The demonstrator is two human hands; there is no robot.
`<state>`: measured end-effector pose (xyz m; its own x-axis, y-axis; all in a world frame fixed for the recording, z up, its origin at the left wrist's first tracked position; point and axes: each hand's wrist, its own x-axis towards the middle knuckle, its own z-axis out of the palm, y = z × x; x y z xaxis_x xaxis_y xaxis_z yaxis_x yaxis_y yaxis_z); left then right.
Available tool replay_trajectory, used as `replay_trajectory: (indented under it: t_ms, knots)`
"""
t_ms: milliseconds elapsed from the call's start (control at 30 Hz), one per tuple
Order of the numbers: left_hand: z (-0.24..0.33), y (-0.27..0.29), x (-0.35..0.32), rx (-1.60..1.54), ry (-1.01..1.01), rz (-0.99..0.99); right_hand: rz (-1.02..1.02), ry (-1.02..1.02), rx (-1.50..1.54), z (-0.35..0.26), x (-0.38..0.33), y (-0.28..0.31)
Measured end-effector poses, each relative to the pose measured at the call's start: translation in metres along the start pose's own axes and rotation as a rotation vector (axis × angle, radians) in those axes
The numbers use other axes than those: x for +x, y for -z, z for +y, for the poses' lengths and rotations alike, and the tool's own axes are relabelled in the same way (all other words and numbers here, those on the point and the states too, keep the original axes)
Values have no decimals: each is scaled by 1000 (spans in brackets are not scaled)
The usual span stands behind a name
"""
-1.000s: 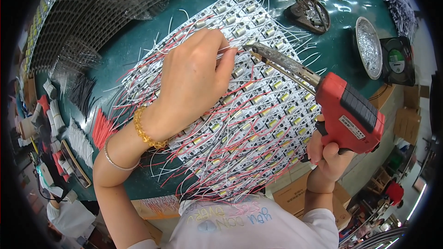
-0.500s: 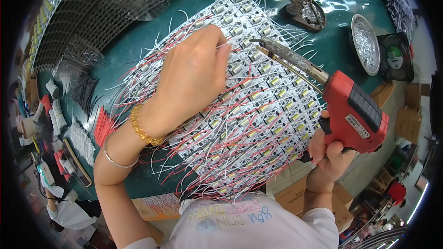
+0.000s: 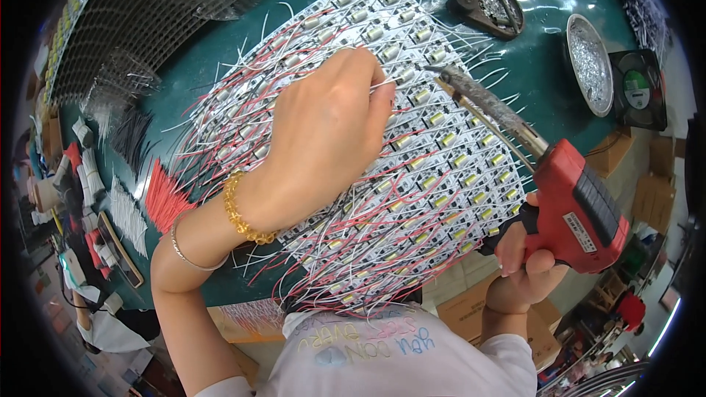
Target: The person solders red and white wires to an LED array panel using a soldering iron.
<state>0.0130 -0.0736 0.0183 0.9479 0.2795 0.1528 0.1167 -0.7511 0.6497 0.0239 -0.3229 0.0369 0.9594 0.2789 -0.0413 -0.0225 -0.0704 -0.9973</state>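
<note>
A large sheet of white circuit boards [image 3: 441, 169] lies before me, set with rows of small yellowish cylindrical parts and trailing many red and white wires. Over its middle, my left hand [image 3: 327, 129] is closed in a pinch, and the end of a thin white wire shows at its fingertips. The palm side is hidden. My right hand [image 3: 526, 261] grips the handle of a red soldering gun [image 3: 570, 198]. Its dark tip and the thin metal tube beneath point left over the upper right of the sheet, a short way from my left fingertips.
Bundles of red wires [image 3: 165, 195], white wires [image 3: 128, 213] and black wires [image 3: 132, 140] lie at the left. Stacked grid panels [image 3: 162, 22] fill the far left. At the far right are a soldering-iron stand [image 3: 471, 7], a metal dish [image 3: 590, 66] and a black fan [image 3: 641, 92].
My left hand has shifted right and slightly nearer, still pinched. The soldering gun in my right hand has moved a little right and nearer. The view has also shifted slightly.
</note>
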Motion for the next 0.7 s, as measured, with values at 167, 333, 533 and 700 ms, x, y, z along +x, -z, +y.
replay_trajectory:
  t_ms: [167,333,533,700]
  knots:
    - [-3,-6,-3,31,-35,64,-30,-51,-3,8,-2,5]
    - [-2,-2,2,4,-15,35,-43,-3,-126,24,-3,26]
    - [-3,-2,3,-32,-8,24,-39,9,-242,19,2,21]
    - [-5,-1,2,-16,-9,31,-60,-16,-198,19,0,19]
